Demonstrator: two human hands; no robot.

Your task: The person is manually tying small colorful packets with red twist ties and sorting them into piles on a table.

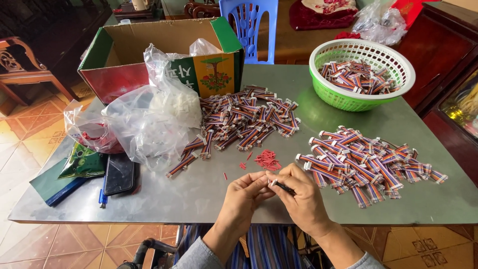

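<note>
Soft even daylight, sharp focus, wide-angle edges.

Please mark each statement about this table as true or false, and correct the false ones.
1. The green basket holds striped wire pieces. True.
2. The black phone lies at the right edge of the table. False: it lies near the left edge, beside the clear plastic bags.
3. The left hand and the right hand meet at a small white connector. True.
4. The cardboard box stands on the floor. False: it stands on the grey table, at the far left.
5. Small red bits lie on the table just beyond the hands. True.
</note>
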